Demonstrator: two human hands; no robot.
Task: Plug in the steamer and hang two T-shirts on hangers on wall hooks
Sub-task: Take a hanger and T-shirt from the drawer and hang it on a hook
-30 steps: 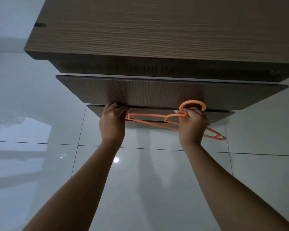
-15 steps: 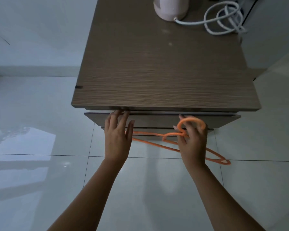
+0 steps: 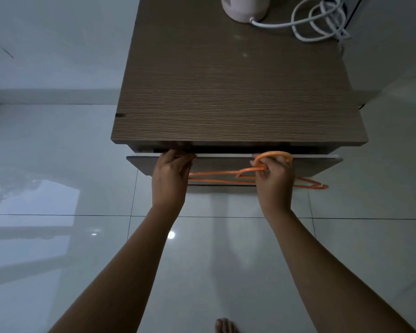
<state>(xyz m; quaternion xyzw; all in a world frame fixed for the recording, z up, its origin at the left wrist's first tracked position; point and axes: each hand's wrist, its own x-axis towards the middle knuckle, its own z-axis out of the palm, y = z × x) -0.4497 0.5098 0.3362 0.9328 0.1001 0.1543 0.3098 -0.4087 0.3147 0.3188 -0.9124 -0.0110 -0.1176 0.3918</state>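
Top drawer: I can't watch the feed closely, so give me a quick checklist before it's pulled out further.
1. Left hand on the drawer edge: ok.
2. Right hand free for pulling: not ok, it is shut on the hangers.
3. Drawer opened: ok, a narrow gap shows.
4. T-shirts inside: cannot tell, the gap is dark.
5. Steamer and cord back from the front edge: ok.
6. Steamer plugged in: cannot tell.

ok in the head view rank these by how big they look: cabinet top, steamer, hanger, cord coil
1. cabinet top
2. hanger, long but thin, partly behind the right hand
3. cord coil and steamer: unsure, both cut off by the frame's top edge
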